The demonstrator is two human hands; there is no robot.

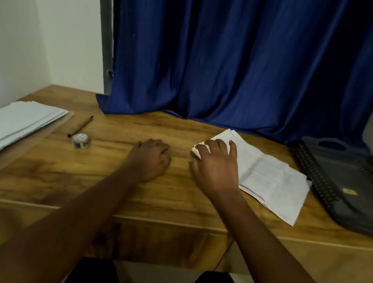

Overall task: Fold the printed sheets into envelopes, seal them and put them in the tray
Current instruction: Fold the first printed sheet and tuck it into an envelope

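Note:
A loose pile of printed sheets [272, 178] lies on the wooden desk [79, 173], right of centre. My right hand [215, 167] rests on the pile's left edge, fingers spread, fingertips lifting the top sheet's corner. Curled loosely on bare wood just left of it, my left hand [151, 158] holds nothing. A stack of long pale envelopes [5, 129] sits at the far left. The dark plastic tray [352, 190] stands at the far right, beyond the sheets.
A roll of clear tape in a small dispenser [80, 140] and a dark pen [81, 125] lie between the envelopes and my left hand. A blue curtain [240, 64] hangs onto the desk's back edge. White walls close in on both sides.

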